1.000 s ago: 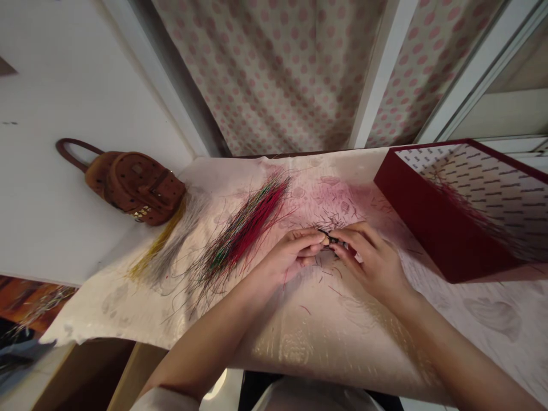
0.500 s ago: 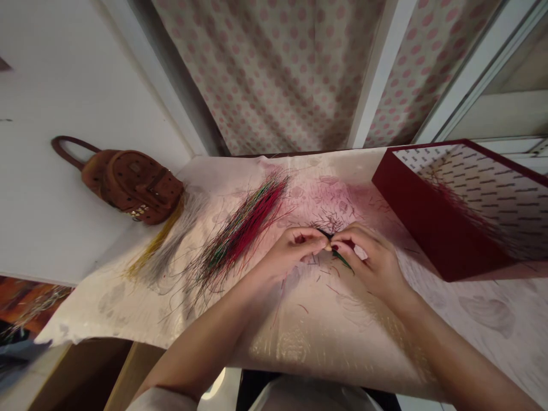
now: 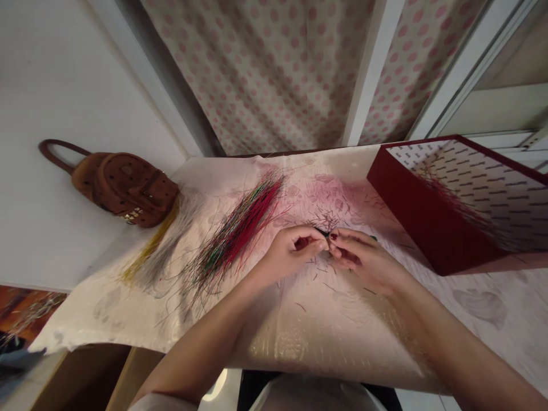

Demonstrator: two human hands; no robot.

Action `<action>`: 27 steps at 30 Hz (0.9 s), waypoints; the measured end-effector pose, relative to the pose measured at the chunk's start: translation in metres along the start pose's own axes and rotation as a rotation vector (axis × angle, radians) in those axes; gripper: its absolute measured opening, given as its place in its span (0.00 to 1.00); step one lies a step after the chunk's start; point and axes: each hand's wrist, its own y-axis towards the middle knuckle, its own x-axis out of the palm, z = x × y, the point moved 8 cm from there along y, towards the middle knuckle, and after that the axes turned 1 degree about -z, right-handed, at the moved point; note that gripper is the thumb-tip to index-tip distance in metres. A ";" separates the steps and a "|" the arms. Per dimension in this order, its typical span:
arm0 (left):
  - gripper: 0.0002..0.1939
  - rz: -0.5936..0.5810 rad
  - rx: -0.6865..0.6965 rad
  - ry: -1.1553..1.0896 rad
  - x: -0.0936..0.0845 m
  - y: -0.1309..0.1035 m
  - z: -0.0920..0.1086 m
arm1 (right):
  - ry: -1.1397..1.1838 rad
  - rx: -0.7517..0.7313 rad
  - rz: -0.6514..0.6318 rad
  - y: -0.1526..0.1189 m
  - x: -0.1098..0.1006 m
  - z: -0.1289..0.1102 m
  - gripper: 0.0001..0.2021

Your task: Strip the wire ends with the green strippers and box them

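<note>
My left hand (image 3: 297, 248) pinches a small dark piece (image 3: 321, 232), its fingertips closed near the middle of the table. Fingertip to fingertip with it, my right hand (image 3: 363, 257) is closed on the same piece, most of which the fingers hide. A bit of green shows behind the right fingers. Short dark and red clippings (image 3: 327, 218) lie scattered on the cloth just beyond the hands. To the left lies a bundle of thin red, green and dark strands (image 3: 248, 222).
Grey strands (image 3: 175, 240) and yellow strands (image 3: 152, 248) lie further left, beside a brown backpack (image 3: 132, 185). A red box (image 3: 432, 222) with a patterned lining and red strands inside stands at the right. A pale cloth (image 3: 295, 319) covers the table.
My right hand has turned and its fingers have shifted over the piece; the green end that stuck out below is now hidden there. The view has shifted slightly.
</note>
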 end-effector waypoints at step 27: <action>0.11 0.043 0.063 0.033 -0.004 0.001 0.003 | -0.346 -0.148 0.068 0.002 -0.005 -0.011 0.16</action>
